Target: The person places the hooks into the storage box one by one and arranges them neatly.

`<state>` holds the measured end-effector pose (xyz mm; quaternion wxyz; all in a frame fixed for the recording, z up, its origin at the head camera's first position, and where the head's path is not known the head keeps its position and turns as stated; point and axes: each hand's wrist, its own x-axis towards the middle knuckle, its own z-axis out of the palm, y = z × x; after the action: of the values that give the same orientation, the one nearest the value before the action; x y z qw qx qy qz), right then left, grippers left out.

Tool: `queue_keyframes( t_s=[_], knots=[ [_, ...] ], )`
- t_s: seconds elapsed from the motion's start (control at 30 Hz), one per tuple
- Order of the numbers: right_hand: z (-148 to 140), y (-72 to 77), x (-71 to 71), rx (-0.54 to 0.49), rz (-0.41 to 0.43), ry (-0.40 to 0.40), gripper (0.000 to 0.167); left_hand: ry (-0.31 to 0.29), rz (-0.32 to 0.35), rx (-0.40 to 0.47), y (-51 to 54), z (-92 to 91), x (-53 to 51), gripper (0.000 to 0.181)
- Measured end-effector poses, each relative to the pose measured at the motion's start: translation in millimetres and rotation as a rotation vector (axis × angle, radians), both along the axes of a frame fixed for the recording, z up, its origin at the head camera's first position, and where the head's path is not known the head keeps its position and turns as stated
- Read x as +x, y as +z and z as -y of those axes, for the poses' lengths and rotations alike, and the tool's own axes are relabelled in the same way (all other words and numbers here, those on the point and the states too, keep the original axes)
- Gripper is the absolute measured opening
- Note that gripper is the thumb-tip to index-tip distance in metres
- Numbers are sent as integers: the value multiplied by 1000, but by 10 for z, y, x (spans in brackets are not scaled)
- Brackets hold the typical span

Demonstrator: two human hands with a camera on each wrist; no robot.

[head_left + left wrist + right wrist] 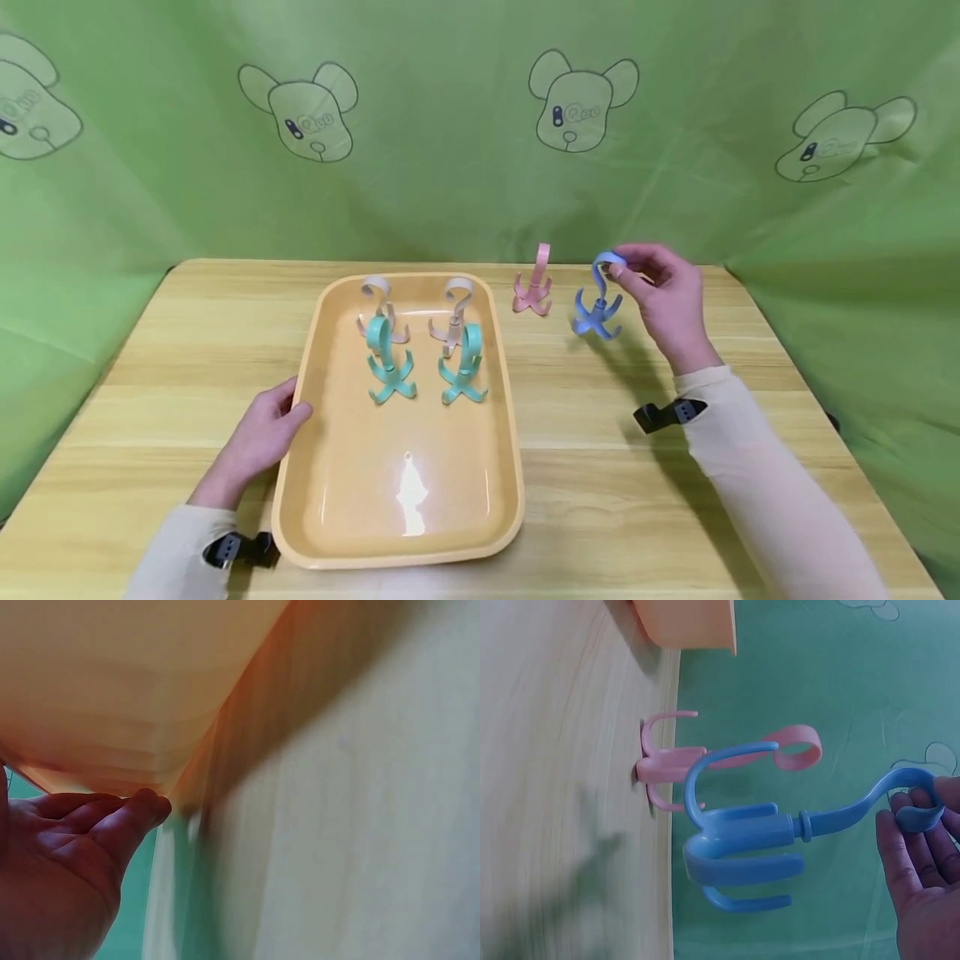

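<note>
My right hand (pixel 667 300) pinches the curved top of a blue four-prong hook hanger (pixel 597 318) between thumb and fingers. In the right wrist view the blue hanger (pixel 742 840) is held off the tabletop, prongs down. Just left of it, a pink hook hanger (pixel 533 293) stands upright on the table. My left hand (pixel 264 429) grips the left rim of a pale orange tray (pixel 397 560), thumb at the edge. Inside the tray stand two pale hangers (pixel 453 329) at the back, with two teal hangers (pixel 390 379) in front of them.
A wooden table (pixel 600 500) lies under everything. Green cloth (pixel 450 200) with printed bear heads hangs behind it and at both sides. Black straps with small devices (pixel 671 414) sit on both wrists.
</note>
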<state>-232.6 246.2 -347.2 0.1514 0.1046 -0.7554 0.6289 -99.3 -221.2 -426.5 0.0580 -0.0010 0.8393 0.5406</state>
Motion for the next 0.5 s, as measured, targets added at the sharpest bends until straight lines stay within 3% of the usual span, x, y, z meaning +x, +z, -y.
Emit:
queue_keyframes(
  t_s=[0.5],
  knots=[
    [68, 63, 243, 129, -44, 35, 27, 0, -23, 16, -25, 2, -23, 46]
  ],
)
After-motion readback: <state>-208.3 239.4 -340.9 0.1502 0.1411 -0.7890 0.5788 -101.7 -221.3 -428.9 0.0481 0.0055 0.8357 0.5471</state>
